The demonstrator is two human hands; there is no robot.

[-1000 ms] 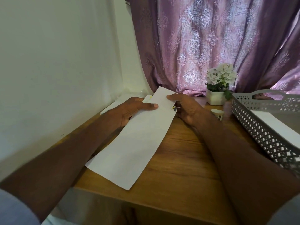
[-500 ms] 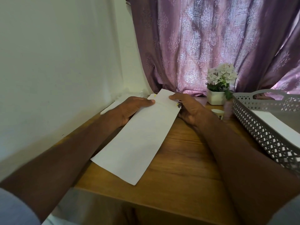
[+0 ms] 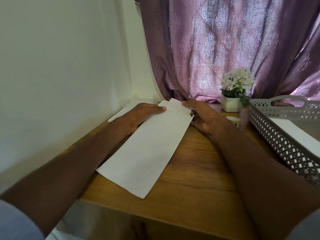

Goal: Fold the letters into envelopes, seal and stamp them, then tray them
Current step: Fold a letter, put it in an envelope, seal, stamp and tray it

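Pale wall stood at left, patterned purple curtain hung behind, daylight glowed through, wooden table below.

Letter deeper inside envelope

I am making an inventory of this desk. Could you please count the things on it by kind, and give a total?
White envelope with a letter sticking out, held by the left hand and the right hand: 1
White papers by the wall: 1 pile, sheets not countable
Grey lattice tray: 1
White paper in the tray: 1
Potted white flowers: 1
Small white round item, unclear: 1
Total: 6
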